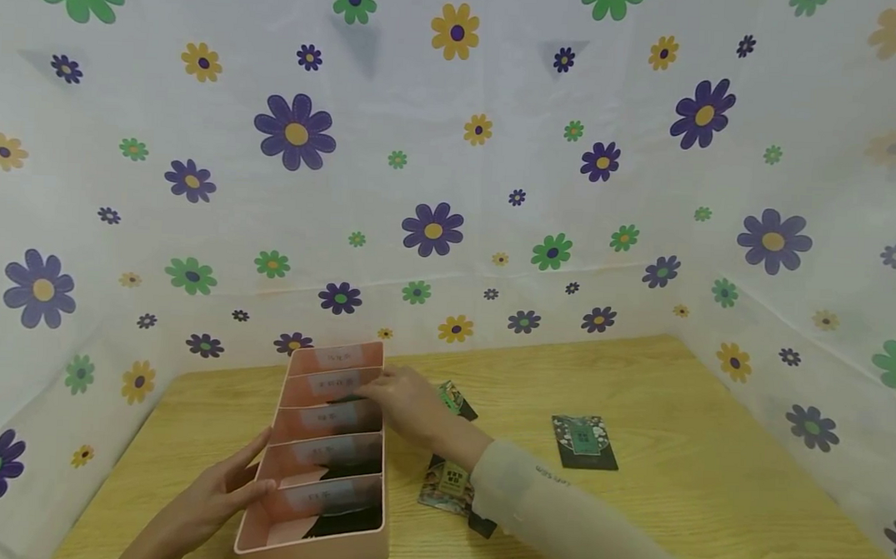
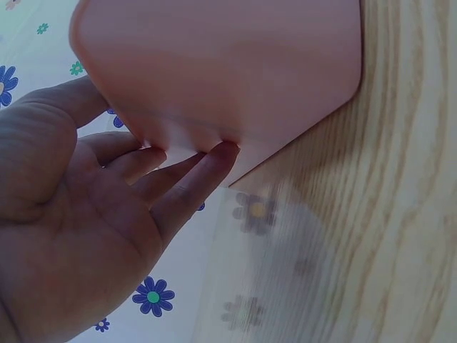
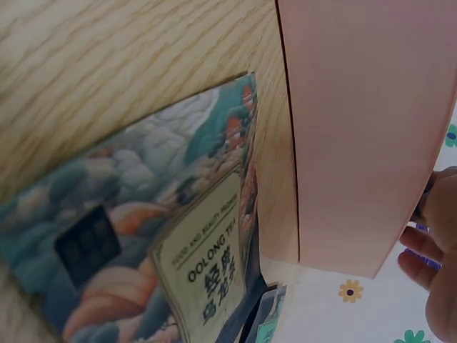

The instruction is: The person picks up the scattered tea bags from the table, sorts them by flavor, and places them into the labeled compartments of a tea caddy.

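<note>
Right hand [image 1: 401,394] reaches over the right rim of a pink divided box [image 1: 323,558], fingers bent down at the second compartment [image 1: 304,387] from the far end. Fingertips partly hidden; cannot tell whether they pinch anything or are apart. Something dark and greenish shows just below them, too little to identify.

Left hand [image 1: 221,491] is clamped on the box's left wall: thumb at the rim, other fingertips pressed to the outside. Box sits upright on the desk [image 1: 678,506], its length running away from the person.

Step in hand looks like putting packets into their slots. To do it well, I judge: left hand braces the wall without bowing it in; right hand goes in from above, packet upright and in line with the dividers, release only once its lower edge is past the rim. Pale labels [image 1: 326,499] mark the compartments, writing too small to read; worth matching each packet to its label first. Dark shapes [image 1: 347,521] lie in the nearest compartment, perhaps packets, perhaps shadow.

Right of the box: oolong tea packet [image 3: 203,250], just beside its wall, partly under the forearm. Beyond the wrist, a green-patterned packet [image 1: 450,396]. Well apart, further right, a dark packet with a green label [image 1: 585,442], flat. Sleeve could brush the nearer ones; a higher forearm would help.

Outermost: flower-print cloth [image 1: 397,77] behind and at both sides.
</note>
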The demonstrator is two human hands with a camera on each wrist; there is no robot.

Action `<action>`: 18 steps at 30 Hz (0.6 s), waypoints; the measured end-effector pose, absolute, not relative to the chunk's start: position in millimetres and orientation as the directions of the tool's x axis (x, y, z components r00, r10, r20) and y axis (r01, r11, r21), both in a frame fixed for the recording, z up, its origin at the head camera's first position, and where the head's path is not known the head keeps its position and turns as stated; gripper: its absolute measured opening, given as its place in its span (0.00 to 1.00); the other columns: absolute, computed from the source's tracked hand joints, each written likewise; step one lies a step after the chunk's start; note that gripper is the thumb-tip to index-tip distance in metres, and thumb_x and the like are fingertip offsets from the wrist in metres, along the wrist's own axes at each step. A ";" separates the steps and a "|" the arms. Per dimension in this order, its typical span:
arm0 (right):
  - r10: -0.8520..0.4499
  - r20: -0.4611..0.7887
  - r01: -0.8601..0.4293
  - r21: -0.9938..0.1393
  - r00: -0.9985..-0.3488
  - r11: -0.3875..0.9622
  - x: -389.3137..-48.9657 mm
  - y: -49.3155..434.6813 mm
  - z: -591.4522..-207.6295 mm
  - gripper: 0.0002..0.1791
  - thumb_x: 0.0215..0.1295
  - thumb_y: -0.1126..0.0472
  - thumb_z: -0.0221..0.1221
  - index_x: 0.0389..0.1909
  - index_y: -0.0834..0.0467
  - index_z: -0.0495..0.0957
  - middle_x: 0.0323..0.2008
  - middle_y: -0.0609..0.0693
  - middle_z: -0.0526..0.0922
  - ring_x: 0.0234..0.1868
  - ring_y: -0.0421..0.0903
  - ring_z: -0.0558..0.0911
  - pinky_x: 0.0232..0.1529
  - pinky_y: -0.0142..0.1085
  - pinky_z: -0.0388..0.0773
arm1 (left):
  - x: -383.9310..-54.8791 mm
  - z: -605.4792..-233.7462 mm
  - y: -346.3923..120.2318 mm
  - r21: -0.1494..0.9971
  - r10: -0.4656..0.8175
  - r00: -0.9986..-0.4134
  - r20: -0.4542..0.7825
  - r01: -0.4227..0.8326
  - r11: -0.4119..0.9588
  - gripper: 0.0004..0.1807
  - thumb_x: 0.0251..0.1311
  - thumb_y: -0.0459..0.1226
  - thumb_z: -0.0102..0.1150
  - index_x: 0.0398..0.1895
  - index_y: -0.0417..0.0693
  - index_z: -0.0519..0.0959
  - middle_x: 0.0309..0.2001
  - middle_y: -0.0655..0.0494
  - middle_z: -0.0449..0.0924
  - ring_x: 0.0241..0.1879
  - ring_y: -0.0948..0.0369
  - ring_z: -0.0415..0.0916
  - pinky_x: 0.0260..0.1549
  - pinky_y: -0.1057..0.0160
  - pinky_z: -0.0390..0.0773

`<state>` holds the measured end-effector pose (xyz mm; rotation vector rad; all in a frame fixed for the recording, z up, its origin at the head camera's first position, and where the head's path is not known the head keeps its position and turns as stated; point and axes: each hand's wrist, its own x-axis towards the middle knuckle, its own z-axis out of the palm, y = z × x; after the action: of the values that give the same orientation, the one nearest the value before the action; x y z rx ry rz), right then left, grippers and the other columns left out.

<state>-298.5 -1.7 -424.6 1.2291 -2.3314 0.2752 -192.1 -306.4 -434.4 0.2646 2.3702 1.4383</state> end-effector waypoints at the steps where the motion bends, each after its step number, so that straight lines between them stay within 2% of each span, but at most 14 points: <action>1: -0.726 0.488 -0.813 0.055 -0.485 0.580 -298.7 -2.0 -425.3 0.21 0.63 0.74 0.62 0.54 0.54 0.87 0.48 0.45 0.89 0.53 0.45 0.84 0.58 0.36 0.77 | -192.1 -434.7 -306.5 0.886 0.339 -0.919 -0.201 -0.023 0.464 0.42 0.79 0.42 0.52 0.84 0.41 0.40 0.81 0.31 0.39 0.74 0.29 0.51 0.62 0.46 0.76; 9: -0.751 0.315 -0.761 0.119 -0.580 0.637 -297.6 -4.1 -423.1 0.22 0.70 0.68 0.62 0.62 0.50 0.83 0.54 0.42 0.87 0.61 0.47 0.77 0.59 0.41 0.76 | -192.3 -434.9 -307.1 0.889 0.345 -0.918 -0.197 -0.019 0.458 0.42 0.80 0.42 0.51 0.84 0.42 0.40 0.81 0.31 0.40 0.75 0.31 0.52 0.60 0.51 0.78; 13: -0.744 0.250 -0.741 0.127 -0.620 0.660 -295.0 -6.1 -419.6 0.23 0.72 0.66 0.61 0.66 0.50 0.81 0.56 0.44 0.86 0.64 0.48 0.75 0.61 0.47 0.77 | -192.7 -435.0 -307.4 0.884 0.335 -0.920 -0.203 -0.026 0.466 0.42 0.80 0.43 0.52 0.84 0.43 0.40 0.81 0.32 0.40 0.75 0.30 0.51 0.61 0.48 0.77; 18: -0.727 0.209 -0.726 0.095 -0.654 0.681 -292.5 -7.0 -417.9 0.24 0.71 0.65 0.62 0.67 0.51 0.79 0.59 0.44 0.84 0.68 0.48 0.73 0.62 0.47 0.77 | -192.7 -435.0 -306.6 0.881 0.325 -0.922 -0.213 -0.037 0.472 0.43 0.79 0.44 0.52 0.84 0.43 0.40 0.81 0.32 0.39 0.75 0.30 0.50 0.63 0.43 0.75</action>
<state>-292.5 -7.0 -417.9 1.1706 -2.6640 -0.0048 -192.7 -306.6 -435.0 0.2424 2.3729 1.4329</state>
